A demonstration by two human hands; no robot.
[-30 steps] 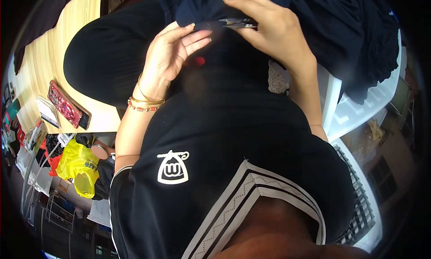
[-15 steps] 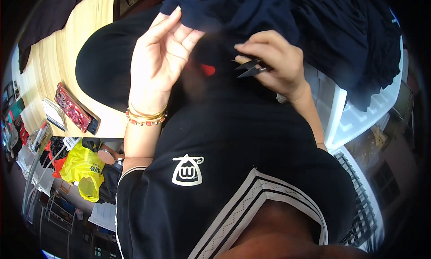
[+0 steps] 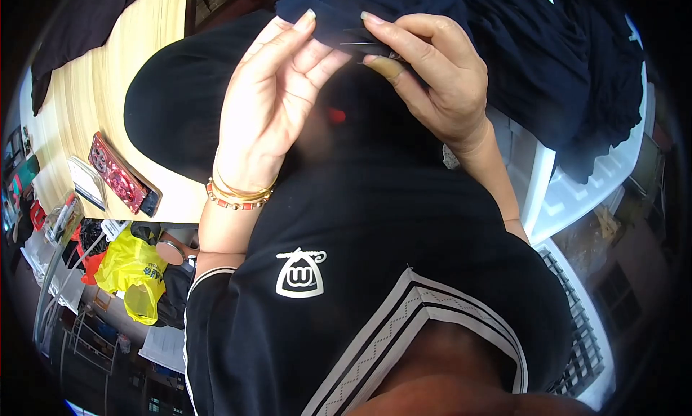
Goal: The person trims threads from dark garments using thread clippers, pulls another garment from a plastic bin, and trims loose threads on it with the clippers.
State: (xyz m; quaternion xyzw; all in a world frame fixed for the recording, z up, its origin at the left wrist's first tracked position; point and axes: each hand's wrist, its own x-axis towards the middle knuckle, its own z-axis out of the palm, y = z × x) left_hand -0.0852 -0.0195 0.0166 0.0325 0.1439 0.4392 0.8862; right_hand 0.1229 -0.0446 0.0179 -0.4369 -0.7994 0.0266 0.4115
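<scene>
A piece of navy fabric (image 3: 425,2) lies over my lap at the top of the view. My left hand (image 3: 268,106), palm toward me, pinches the fabric's near edge between thumb and fingers. Closed around a pair of small black thread snips (image 3: 355,43) is my right hand (image 3: 447,74), with a yellowish covering on the thumb tip. The blades point left and lie at the cloth's edge, close to my left fingertips. Whether the blades touch a thread is too fine to make out.
On the left, a light wooden table (image 3: 137,70) bears a phone in a red glittery case (image 3: 114,175) and a dark garment (image 3: 72,41). A yellow plastic bag (image 3: 133,268) sits below it. Dark clothes (image 3: 569,77) hang over a white plastic crate (image 3: 580,207) at the right.
My right hand has moved up and left, bringing the snips to the fabric edge beside my left fingers. My left hand has shifted slightly right with the cloth.
</scene>
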